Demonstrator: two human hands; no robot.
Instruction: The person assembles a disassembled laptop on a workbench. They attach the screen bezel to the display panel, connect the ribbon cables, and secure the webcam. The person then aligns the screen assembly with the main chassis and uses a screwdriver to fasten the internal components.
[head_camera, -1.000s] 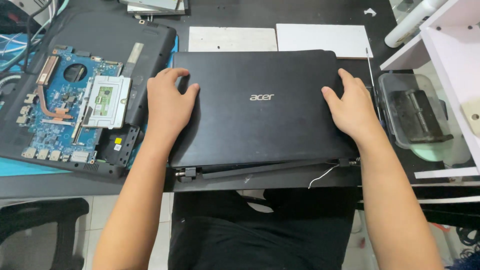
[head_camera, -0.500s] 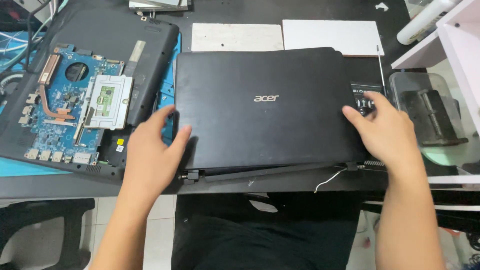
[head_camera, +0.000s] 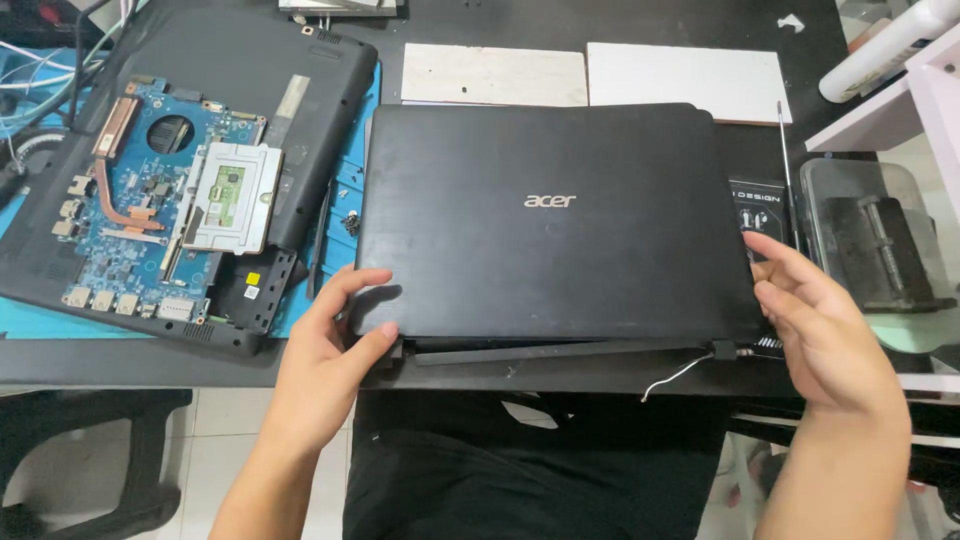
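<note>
Nearest the bench edge: both hands sit at the near corners of a flat black plastic laptop lid panel.
Left hand: the left hand pinches the panel's near left corner, thumb on top, fingers curled under the edge.
Right hand: the right hand grips the near right corner, fingers spread along the side edge.
Panel: it lies flat on the dark bench, its hinge strip facing the person and overhanging the near edge slightly.
Loose wire: a thin white wire trails from the right hinge.
Left of the panel: an opened black laptop base rests on a blue mat, showing a blue circuit board with copper heat pipe.
Right side: a clear plastic container with a dark metal part inside stands just beside the panel.
Far edge: two white rectangular boards lie behind the panel.
</note>
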